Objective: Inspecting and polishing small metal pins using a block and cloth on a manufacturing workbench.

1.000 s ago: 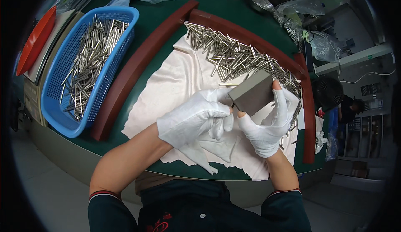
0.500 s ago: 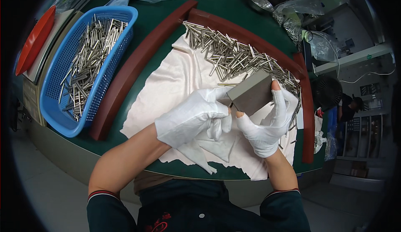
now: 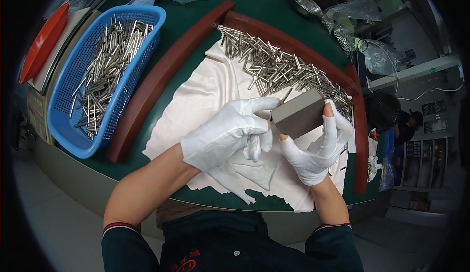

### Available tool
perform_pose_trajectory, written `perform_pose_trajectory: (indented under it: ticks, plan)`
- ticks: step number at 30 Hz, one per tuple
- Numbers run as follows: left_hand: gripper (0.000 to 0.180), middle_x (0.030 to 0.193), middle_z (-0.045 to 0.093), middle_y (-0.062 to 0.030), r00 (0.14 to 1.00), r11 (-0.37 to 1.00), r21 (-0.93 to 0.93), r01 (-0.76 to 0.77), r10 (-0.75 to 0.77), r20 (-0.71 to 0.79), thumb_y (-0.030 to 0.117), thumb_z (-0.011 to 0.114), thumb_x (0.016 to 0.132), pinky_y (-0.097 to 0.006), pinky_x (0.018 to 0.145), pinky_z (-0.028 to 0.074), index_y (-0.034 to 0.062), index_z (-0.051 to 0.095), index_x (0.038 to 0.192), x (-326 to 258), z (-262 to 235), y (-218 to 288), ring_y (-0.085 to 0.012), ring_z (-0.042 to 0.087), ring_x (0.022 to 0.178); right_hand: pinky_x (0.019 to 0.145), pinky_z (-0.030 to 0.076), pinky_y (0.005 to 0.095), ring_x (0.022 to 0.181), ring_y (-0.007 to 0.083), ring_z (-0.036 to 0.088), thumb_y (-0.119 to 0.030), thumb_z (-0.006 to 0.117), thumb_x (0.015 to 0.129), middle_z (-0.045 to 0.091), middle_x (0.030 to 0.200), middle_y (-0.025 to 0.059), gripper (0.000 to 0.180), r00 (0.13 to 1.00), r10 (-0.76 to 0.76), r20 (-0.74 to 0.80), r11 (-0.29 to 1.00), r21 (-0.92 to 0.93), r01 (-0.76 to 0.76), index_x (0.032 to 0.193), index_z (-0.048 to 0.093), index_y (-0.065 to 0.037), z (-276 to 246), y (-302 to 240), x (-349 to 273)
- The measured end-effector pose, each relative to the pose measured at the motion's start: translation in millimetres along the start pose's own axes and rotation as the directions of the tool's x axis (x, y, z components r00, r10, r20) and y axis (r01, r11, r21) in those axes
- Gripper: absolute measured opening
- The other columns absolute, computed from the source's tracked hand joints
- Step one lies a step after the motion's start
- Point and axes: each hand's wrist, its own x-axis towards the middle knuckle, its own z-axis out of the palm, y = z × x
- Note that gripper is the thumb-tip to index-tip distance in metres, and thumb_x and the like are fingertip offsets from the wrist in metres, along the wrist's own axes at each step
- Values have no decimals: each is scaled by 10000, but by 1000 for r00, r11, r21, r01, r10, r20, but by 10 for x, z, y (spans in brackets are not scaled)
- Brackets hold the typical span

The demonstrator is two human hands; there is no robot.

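My right hand (image 3: 318, 154), in a white glove with bare thumb and finger tips, grips a grey rectangular block (image 3: 306, 113) between thumb and fingers. The block is held tilted above the cloth. At its left end my left hand (image 3: 232, 132), also gloved, is closed with thumb and index finger pinched. A thin metal pin (image 3: 287, 95) shows beyond the index finger, close to the block; its lower part is mostly hidden by that hand. Behind both hands a heap of loose metal pins (image 3: 279, 68) lies on a pale cloth (image 3: 196, 98).
Dark red rails (image 3: 161, 86) border the cloth on the green table (image 3: 196, 22). To the left stands a blue perforated basket (image 3: 61, 103) of metal pins, beside a red tray (image 3: 44, 44). A metal bowl (image 3: 307, 5) and plastic bags (image 3: 379, 56) lie far right. Another person (image 3: 409, 125) is beyond.
The block has tipped and shifted slightly right and down, showing more of its narrow top face. My left index finger has stretched to the right, and a pin now shows beyond it.
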Motion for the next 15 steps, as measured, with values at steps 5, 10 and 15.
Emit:
perform_pose_trajectory:
  ticks: [5,10,15]
  plan:
    - [492,704,600,-82,998,997,-65,-44,47,37,66,475,829,-187,428,420,-42,420,1306,-11,-61,-86,-71,522,489,842,425,354,1068,275,437,-194,835,589,374,1180,144,912,998,-45,-48,999,-1,45,1358,374,-25,23,27,-27]
    - [554,755,611,-98,999,997,79,6,-4,-36,40,469,822,-200,445,451,-31,361,1360,-23,77,-4,-86,540,502,828,433,362,1059,267,436,-194,831,611,342,1208,146,926,997,-76,20,990,-113,78,1380,339,-40,-14,-56,94]
    - [577,799,618,-125,1000,1000,-21,-9,9,-11,47,502,839,-204,442,463,-43,319,1379,-7,-1,-50,-102,564,526,836,401,364,1057,270,435,-217,850,599,364,1207,151,940,995,-79,-65,997,8,80,1375,350,-41,8,68,-45]
